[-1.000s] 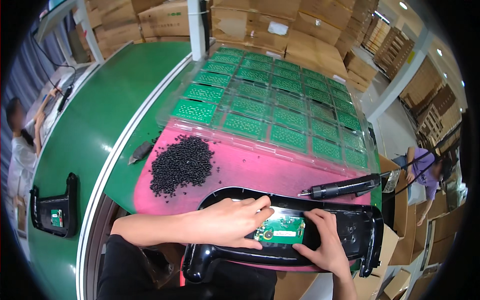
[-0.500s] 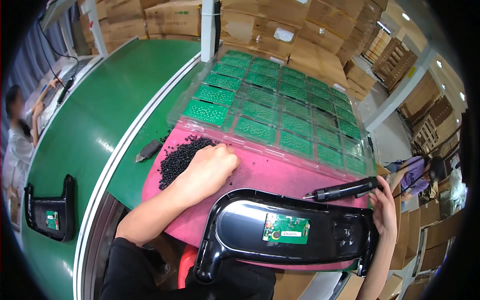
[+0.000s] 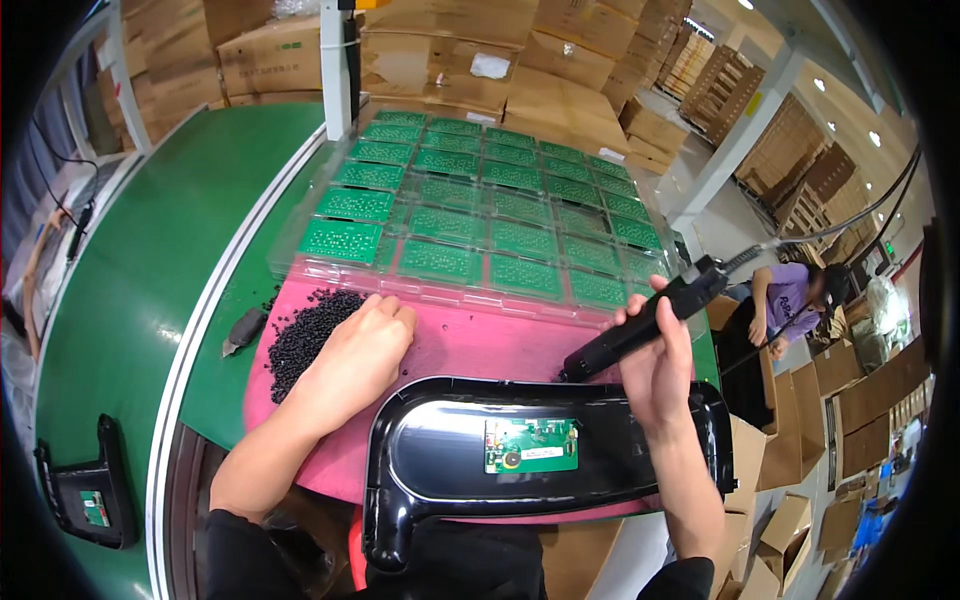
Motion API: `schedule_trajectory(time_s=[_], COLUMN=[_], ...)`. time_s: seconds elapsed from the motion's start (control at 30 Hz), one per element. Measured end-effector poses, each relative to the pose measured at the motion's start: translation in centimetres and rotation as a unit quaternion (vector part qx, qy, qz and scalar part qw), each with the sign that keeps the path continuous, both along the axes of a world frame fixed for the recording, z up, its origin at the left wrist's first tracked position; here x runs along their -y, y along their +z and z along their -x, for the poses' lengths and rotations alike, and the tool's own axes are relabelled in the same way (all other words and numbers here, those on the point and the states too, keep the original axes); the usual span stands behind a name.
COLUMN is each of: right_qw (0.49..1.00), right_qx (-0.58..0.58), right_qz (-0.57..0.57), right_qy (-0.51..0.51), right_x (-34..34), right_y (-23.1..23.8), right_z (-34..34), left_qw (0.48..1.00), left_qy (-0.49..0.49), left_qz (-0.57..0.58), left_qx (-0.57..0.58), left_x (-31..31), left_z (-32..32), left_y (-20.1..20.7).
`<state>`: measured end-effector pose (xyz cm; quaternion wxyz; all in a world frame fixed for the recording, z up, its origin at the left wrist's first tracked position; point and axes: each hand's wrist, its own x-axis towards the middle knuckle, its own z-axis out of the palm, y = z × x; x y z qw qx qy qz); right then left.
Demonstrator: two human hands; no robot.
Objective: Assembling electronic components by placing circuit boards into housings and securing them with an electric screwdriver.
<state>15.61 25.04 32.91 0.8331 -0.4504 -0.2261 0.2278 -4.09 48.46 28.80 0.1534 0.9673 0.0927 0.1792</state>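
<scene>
Left hand: we see the left hand (image 3: 365,350) at the right edge of the pile of small black pieces (image 3: 300,345), fingers curled; their tips are hidden, so we cannot tell whether they close on anything.
Right hand: our right hand (image 3: 655,370) is clamped on the black power screwdriver (image 3: 612,350), its nose pointing down-left near the housing's far rim.
Housing: the glossy black housing (image 3: 430,430) lies before us over the pink mat (image 3: 480,345), which is on the green desk (image 3: 212,390).
Board: we find the green circuit board (image 3: 545,436) inside the housing, near its middle.
Beyond: rows of green boards (image 3: 440,260) sit in clear trays.
</scene>
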Motion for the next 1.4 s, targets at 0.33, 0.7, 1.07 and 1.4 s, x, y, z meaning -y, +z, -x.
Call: schedule_trajectory(time_s=[0.33,0.7,1.07,1.4], right_qw=[0.966,0.947,0.962,0.974], right_qx=[0.094,0.205,0.252,0.221], right_qz=[-0.24,-0.24,-0.109,0.023], right_qy=[-0.005,-0.055,-0.005,-0.043], right_x=[1.9,1.7,3.5,3.1], right_y=[3.3,3.3,3.2,0.6], right_z=[7.4,10.6,8.3,6.0], left_qw=[0.908,0.87,0.93,0.945], left_qy=[-0.271,-0.327,-0.297,-0.314], left_qz=[0.308,0.359,0.197,0.09], left_qx=[0.082,0.087,0.088,-0.027], left_x=[5.4,6.4,6.0,5.9], left_z=[-1.0,-0.8,-1.2,-0.7], left_y=[0.7,0.8,0.4,0.5])
